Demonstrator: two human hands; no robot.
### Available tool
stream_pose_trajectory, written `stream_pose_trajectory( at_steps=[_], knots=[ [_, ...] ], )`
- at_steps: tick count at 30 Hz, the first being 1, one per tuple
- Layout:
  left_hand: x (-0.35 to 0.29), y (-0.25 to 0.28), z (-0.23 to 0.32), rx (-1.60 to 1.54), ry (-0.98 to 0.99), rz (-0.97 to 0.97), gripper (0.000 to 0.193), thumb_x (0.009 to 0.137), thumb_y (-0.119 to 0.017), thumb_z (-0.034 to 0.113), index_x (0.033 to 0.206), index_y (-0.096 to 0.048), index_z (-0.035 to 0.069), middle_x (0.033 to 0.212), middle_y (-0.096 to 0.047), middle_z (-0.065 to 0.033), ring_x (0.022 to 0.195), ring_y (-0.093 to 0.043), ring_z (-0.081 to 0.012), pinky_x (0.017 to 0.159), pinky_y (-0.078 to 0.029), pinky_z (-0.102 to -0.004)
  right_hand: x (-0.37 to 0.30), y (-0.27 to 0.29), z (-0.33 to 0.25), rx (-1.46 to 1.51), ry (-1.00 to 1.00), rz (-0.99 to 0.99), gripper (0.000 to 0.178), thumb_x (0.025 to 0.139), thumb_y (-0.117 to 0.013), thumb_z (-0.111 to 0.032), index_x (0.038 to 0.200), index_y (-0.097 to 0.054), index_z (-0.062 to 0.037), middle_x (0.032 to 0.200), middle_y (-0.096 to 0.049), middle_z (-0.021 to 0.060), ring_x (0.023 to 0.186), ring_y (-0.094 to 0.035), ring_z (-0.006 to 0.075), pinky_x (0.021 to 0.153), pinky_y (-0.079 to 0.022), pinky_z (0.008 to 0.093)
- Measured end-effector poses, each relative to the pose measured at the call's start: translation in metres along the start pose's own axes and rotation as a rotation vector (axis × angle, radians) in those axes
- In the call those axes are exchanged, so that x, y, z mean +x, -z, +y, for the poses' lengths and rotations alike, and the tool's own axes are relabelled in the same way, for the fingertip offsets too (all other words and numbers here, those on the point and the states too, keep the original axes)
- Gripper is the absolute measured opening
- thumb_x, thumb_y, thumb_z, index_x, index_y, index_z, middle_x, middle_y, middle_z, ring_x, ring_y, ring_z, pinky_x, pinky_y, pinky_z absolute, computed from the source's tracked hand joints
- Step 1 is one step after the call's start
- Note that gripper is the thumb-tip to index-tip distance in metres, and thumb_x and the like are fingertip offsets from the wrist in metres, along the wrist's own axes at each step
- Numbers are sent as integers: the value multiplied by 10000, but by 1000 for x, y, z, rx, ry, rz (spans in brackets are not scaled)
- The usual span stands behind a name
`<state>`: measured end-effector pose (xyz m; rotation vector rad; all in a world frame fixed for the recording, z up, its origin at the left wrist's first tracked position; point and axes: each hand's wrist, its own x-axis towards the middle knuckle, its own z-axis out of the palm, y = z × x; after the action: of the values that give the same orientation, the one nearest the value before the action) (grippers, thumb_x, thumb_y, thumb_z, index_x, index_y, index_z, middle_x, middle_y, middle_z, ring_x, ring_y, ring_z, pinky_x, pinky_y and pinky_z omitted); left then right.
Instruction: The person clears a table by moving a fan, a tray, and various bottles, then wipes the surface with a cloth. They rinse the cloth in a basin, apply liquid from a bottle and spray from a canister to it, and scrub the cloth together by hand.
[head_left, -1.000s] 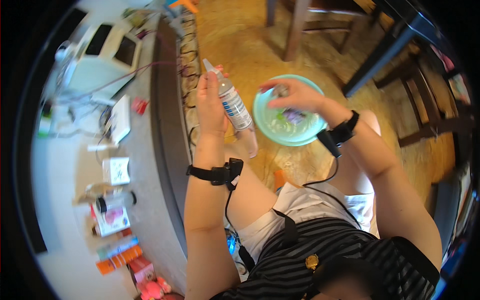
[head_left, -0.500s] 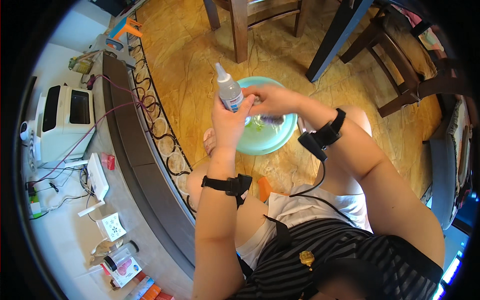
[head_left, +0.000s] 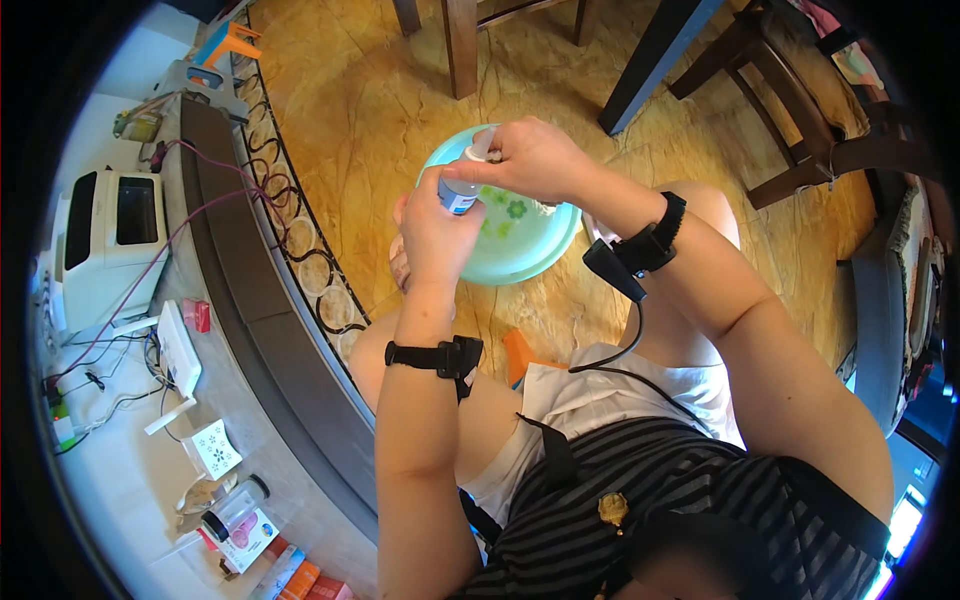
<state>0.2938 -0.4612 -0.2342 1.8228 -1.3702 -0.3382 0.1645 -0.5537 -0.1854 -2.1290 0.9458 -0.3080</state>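
Your left hand (head_left: 445,240) has its fingers wrapped around a clear squeeze bottle with a pointed nozzle (head_left: 458,203), tilted, its tip leaning up and away from you. Your right hand (head_left: 535,160) is bent over the top of it, the thumb lying across the bottle's shoulder and the curled fingers closed in around the base of the nozzle; whether anything else is tucked inside that palm, you cannot tell from here. The bottle sits between your two hands, over the left part of a round mint-green basin (head_left: 505,278) with green flower shapes on it.

The bottle's label is white with blue printing, partly covered by your hands and too small to make out. To your left, on the grey ledge (head_left: 290,440), a white carton (head_left: 248,545) shows a pink picture and a blue patch; its small print is blurred. Just beside it lies a clear jar with a dark lid (head_left: 235,508), and near that stands a white box with dark flower shapes (head_left: 213,450). A small red box (head_left: 197,315) sits next to the white router (head_left: 178,350).
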Motion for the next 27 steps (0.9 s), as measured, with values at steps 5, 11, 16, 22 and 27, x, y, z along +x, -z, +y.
stream_pose_trajectory(
  at_steps=[5, 11, 16, 22, 27],
  knots=[
    [3, 5, -1, -36, 41, -126, 364, 606, -665, 106, 950, -568, 35, 826, -627, -124, 772, -621, -256, 695, -472, -332, 5, -7, 16, -63, 199, 76, 476, 805, -569, -496, 640, -605, -52, 521, -481, 109, 488, -453, 270, 464, -350, 347],
    [-1, 12, -3, -287, 163, -345, 303, 622, -670, 112, 903, -564, 66, 785, -616, -60, 739, -612, -204, 635, -469, -311, 2, -8, 21, -62, 414, 119, 479, 819, -562, -458, 575, -517, -49, 508, -430, 113, 473, -404, 285, 451, -306, 371],
    [0, 32, -18, -863, 435, -1052, 346, 656, -690, 145, 959, -557, 43, 850, -594, -19, 778, -595, -151, 710, -467, -281, -3, 5, 17, -20, 474, -157, 368, 828, -569, -391, 679, -514, -59, 559, -428, 90, 504, -417, 237, 465, -313, 353],
    [-5, 29, -29, -712, 433, -1037, 386, 659, -696, 148, 997, -547, 40, 912, -591, -40, 818, -582, -145, 764, -451, -281, -10, 6, 20, 240, 265, -303, 333, 822, -590, -378, 799, -524, -53, 604, -441, 36, 544, -441, 127, 492, -350, 291],
    [-6, 25, -25, -648, 405, -952, 389, 667, -688, 137, 1012, -537, 42, 900, -581, -39, 836, -579, -152, 760, -455, -298, -5, 9, 12, 61, -44, -461, 348, 795, -631, -380, 851, -534, -50, 638, -484, 19, 548, -451, 96, 481, -352, 265]
  ],
)
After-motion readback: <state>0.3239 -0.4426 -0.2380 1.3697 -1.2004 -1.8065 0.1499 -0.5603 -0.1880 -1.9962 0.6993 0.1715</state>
